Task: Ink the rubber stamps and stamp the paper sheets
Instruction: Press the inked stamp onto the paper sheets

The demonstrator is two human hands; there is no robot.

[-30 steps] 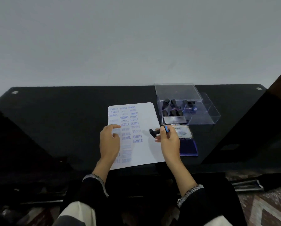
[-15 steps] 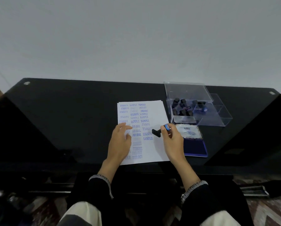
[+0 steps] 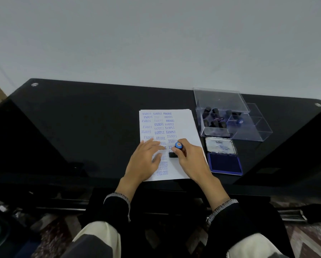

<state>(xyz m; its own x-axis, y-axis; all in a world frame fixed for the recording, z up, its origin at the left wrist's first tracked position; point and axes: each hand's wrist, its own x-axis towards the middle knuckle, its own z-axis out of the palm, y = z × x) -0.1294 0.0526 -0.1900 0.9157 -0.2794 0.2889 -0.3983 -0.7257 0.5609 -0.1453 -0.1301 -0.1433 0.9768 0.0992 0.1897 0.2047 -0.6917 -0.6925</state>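
A white paper sheet (image 3: 183, 123) lies on the black table (image 3: 81, 127), covered in rows of blue stamp prints. My left hand (image 3: 146, 161) lies flat on the sheet's lower left part, fingers straight. My right hand (image 3: 191, 161) grips a black rubber stamp (image 3: 176, 149) with a blue cap, held upright with its base down on the sheet. An open blue ink pad (image 3: 224, 163) sits just right of the sheet, its lid (image 3: 220, 145) folded back.
A clear plastic box (image 3: 249, 133) holding several dark stamps (image 3: 214, 120) stands behind the ink pad, its transparent lid (image 3: 221, 99) raised. A grey wall rises behind the table. My knees and a patterned floor lie below the table's front edge.
My right hand turned the stamp from lying sideways to upright and brought its base down onto the sheet. My left hand stayed flat on the sheet. The camera tilted down.
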